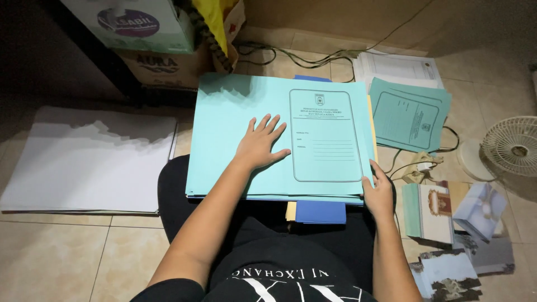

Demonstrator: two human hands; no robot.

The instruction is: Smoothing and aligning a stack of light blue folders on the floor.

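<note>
On the person's lap, near the floor's front edge, a stack of folders sits squared, the teal folder (279,137) on top. The right hand (379,196) pinches the stack's near right corner; the left hand (260,142) lies flat, fingers spread, grasping nothing. Farther off lies another teal folder (408,114)

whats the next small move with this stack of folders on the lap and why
Probably lift the top teal folder at its right edge with the right hand. That hand already pinches the lower right corner of the stack, while the left hand lies flat on the cover, steadying it. Blue and yellow folders stick out unevenly below, so squaring the pile first may help too.
</note>
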